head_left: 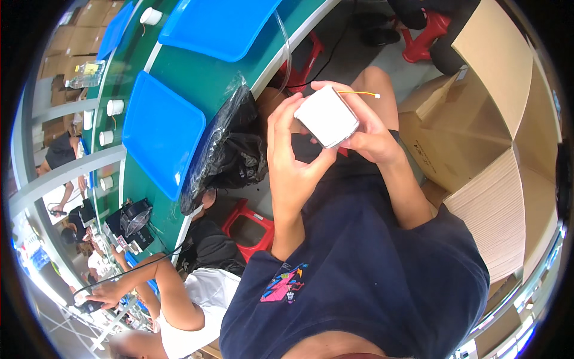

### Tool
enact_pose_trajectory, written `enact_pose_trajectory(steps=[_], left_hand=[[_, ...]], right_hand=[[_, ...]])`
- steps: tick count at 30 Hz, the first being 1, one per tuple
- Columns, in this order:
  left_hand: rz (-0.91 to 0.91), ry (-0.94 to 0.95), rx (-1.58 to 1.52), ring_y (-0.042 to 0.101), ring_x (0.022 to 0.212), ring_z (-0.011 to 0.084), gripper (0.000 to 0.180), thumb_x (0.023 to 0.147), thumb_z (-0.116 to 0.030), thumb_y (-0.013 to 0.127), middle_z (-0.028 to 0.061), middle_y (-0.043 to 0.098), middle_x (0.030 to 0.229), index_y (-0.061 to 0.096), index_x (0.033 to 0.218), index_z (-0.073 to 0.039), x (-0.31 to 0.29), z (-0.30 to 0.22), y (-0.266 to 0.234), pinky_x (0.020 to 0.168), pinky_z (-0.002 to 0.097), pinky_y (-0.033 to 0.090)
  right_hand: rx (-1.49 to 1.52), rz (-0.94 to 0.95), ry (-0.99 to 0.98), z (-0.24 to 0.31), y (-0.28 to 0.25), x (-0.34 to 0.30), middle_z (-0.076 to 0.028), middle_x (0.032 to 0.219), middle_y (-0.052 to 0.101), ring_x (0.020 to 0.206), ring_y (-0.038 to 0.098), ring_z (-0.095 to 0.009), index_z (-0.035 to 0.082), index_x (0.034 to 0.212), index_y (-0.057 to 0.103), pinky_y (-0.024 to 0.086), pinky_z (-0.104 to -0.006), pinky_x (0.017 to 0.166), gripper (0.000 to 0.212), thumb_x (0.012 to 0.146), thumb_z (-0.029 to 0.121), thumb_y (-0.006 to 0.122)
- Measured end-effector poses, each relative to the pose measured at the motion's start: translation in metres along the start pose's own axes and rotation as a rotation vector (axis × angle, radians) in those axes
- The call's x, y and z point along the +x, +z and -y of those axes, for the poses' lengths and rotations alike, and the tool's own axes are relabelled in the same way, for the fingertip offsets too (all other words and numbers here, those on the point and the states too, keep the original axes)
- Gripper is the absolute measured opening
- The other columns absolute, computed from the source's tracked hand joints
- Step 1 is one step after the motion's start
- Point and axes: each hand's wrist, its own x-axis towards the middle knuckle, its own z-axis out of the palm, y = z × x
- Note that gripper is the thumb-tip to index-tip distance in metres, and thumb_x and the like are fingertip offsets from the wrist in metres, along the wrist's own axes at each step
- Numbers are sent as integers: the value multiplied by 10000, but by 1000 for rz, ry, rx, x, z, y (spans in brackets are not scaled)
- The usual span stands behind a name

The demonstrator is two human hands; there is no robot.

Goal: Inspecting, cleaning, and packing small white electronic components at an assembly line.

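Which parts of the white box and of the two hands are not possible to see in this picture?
- Head view: the underside of the white box is turned away from the camera.
- The left hand palm is covered by its own fingers.
- The right hand fingertips are hidden behind the box.
- The small connector ending the orange wire is too small to read.

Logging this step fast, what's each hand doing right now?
Left hand: closed on the small white square plastic block, fingers along its left edge.
Right hand: closed on the same block from its right side.
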Motion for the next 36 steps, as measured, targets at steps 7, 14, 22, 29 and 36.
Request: enact_pose_trajectory(steps=[7,14,22,29,36], left_hand=[[2,30,163,512,1190,336,695,640,-47,751,164,520,1281,499,1287,-16,2,-1,2,990,413,417],[-32,54,205,480,1219,360,718,635,-68,779,196,515,1271,492,1291,-8,4,-3,9,991,431,408],[-14,93,205,529,1128,321,688,632,-60,765,179,513,1228,508,1269,-14,9,-5,8,914,391,457],[0,-23,70,571,1040,274,711,609,-76,786,145,532,1180,506,1259,-13,7,1,7,860,352,474],[12,-23,42,532,1109,198,693,664,-52,767,95,520,1188,459,1283,-6,10,0,12,961,324,427]], right_hand=[[-36,47,-32,4,-3,2,-153,1337,489,1137,571,-297,21,1437,319,512,-393,921,718,855,302,632],[488,-16,191,-3,6,1,-163,1175,620,1012,636,-306,27,1345,451,549,-441,873,515,973,383,472],[623,132,290,-5,2,3,-126,1156,633,1025,631,-243,35,1318,487,540,-430,874,462,995,363,437],[489,-113,245,-2,1,-3,-82,1152,639,1042,614,-189,34,1259,542,508,-351,887,423,1000,351,436],[478,-194,229,-5,3,-5,-69,1175,630,1048,610,-160,34,1266,537,499,-329,898,383,996,296,468]])
